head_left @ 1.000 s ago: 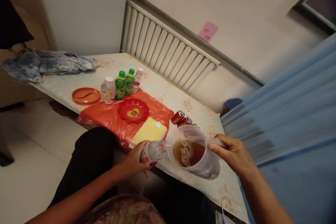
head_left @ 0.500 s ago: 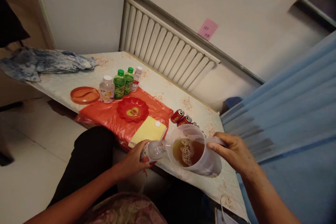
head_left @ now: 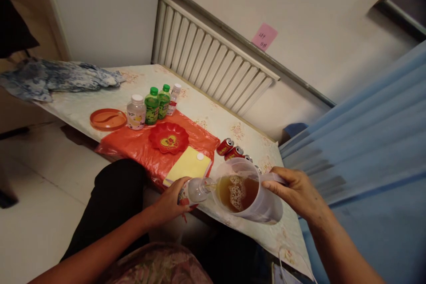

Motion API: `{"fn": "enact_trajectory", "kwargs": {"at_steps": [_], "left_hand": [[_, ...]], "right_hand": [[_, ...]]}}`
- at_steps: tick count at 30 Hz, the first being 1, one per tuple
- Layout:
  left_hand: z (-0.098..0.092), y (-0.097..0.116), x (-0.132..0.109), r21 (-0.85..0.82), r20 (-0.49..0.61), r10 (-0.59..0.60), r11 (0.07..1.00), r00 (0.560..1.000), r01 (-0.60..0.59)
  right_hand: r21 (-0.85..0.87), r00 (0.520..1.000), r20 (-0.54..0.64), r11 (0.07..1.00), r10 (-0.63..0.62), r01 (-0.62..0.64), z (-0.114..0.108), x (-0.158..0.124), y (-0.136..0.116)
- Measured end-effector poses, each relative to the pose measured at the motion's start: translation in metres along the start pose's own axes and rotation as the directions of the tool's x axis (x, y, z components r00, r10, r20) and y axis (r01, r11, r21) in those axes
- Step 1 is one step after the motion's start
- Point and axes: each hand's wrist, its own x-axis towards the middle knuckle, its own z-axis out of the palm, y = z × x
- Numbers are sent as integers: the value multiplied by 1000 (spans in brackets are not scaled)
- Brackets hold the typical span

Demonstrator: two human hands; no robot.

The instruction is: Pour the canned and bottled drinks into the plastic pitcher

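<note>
My left hand (head_left: 173, 199) is wrapped round a clear plastic bottle (head_left: 199, 190) with a label, tilted with its mouth against the lip of a translucent plastic jug (head_left: 271, 206). My right hand (head_left: 294, 191) grips the jug's handle and keeps the jug tipped toward the bottle. Brown liquid (head_left: 248, 193) with a patch of foam is inside the jug. A little amber liquid shows at the bottle's neck. Behind the bottle lies a yellow notebook (head_left: 186, 166) with a white bottle cap (head_left: 200, 156) on it.
A red scalloped plate (head_left: 155, 142) rests on red plastic sheeting (head_left: 116, 144). Beyond stand a white-capped bottle (head_left: 136, 113), two green bottles (head_left: 151, 108) and a slim bottle (head_left: 174, 97). Several red cans (head_left: 225, 147) are behind the jug. An orange dish (head_left: 100, 120) sits left.
The jug has tipped slightly further toward the bottle. Amber liquid now runs from its lip into the bottle's neck, where none showed before.
</note>
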Motion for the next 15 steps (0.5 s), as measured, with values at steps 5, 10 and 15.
{"fn": "enact_trajectory", "kwargs": {"at_steps": [5,10,15], "left_hand": [[-1,2,0,10,8,6,1000,1000,-6],[-2,3,-1,14,-4,5,1000,1000,-4],[-2,2,-1,10,-5,15,1000,1000,-15]], "right_hand": [[-12,1000,8,1000,-2,2,-1,1,-3],[-7,1000,18,1000,2,-2,-2,2,-6],[-27,1000,13,999,-18,18,-2,3,-6]]}}
